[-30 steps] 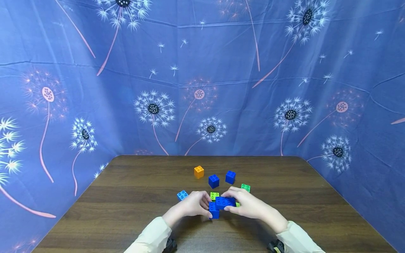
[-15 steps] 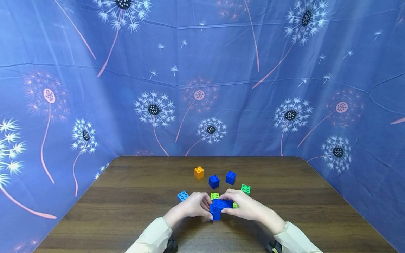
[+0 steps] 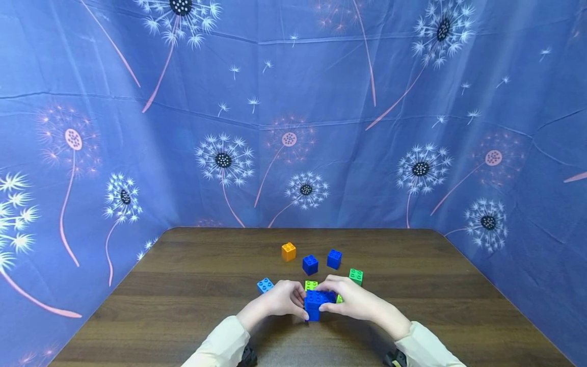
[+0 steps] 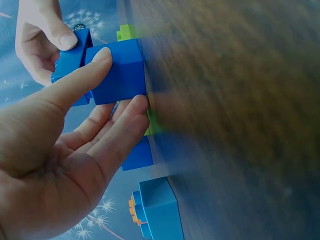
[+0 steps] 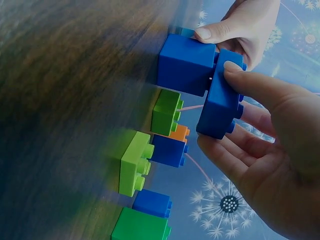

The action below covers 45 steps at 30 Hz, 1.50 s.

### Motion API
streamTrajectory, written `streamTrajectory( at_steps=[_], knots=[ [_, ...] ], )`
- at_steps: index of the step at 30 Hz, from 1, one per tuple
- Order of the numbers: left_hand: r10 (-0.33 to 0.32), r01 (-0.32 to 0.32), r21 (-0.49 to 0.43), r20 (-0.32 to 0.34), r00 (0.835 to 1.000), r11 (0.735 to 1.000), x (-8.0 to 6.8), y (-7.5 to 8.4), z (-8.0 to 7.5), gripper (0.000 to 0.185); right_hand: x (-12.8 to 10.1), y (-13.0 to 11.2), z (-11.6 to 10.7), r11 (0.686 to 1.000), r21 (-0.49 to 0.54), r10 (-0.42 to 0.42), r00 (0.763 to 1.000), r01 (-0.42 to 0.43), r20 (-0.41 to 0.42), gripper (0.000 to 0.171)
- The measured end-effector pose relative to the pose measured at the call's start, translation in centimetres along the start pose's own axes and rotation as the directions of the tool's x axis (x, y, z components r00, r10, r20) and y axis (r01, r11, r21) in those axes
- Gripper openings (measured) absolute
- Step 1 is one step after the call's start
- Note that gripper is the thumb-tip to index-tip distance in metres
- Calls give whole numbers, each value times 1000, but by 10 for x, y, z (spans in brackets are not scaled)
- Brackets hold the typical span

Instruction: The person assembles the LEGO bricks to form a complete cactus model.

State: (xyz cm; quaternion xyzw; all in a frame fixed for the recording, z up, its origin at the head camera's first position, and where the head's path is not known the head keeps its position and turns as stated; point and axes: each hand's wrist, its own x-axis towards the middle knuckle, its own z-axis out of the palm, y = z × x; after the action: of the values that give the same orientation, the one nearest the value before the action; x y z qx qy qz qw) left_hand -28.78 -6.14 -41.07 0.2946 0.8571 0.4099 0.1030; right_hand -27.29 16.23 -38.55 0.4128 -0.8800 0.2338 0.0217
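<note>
1. My left hand (image 3: 275,302) grips a blue cube brick (image 4: 120,70) standing on the counter (image 3: 183,306), thumb on one side, fingers (image 4: 131,112) on the other.
2. My right hand (image 3: 355,302) pinches a flat blue brick (image 5: 220,100) between thumb and fingers, set on top of the cube.
3. Just beyond lie two lime bricks (image 3: 311,285), a light blue brick (image 3: 264,284) and a green brick (image 3: 355,276).
4. Farther off stand two dark blue bricks (image 3: 310,264) and an orange brick (image 3: 288,251).
</note>
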Motion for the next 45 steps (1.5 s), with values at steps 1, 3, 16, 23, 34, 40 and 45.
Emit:
streamTrajectory(
  at_steps=[1,3,16,23,34,40,45],
  knots=[
    [-1,1,-2,1,1000,1000,0,0,0,28,0,0,0,1000,2,4,1000,-4,0,33],
    [-4,4,-5,2,1000,1000,0,-1,1,28,0,0,1,1000,2,9,1000,-9,0,33],
    [6,-6,-31,18,1000,1000,-3,0,-2,27,3,-1,1,1000,5,-7,999,7,-37,30],
    [11,-10,-41,30,1000,999,-3,-1,-4,26,5,2,3,999,32,25,998,-23,-57,31],
    [23,-23,-22,28,999,1000,-2,-2,-4,25,5,1,3,998,57,35,998,-31,-56,31],
    [-8,8,-25,34,999,1000,-2,-2,-3,23,5,4,4,997,71,33,999,-30,-38,32],
    [-19,20,-23,33,999,1000,-1,-1,-3,23,4,8,6,994,99,39,998,-35,-40,33]
  ],
)
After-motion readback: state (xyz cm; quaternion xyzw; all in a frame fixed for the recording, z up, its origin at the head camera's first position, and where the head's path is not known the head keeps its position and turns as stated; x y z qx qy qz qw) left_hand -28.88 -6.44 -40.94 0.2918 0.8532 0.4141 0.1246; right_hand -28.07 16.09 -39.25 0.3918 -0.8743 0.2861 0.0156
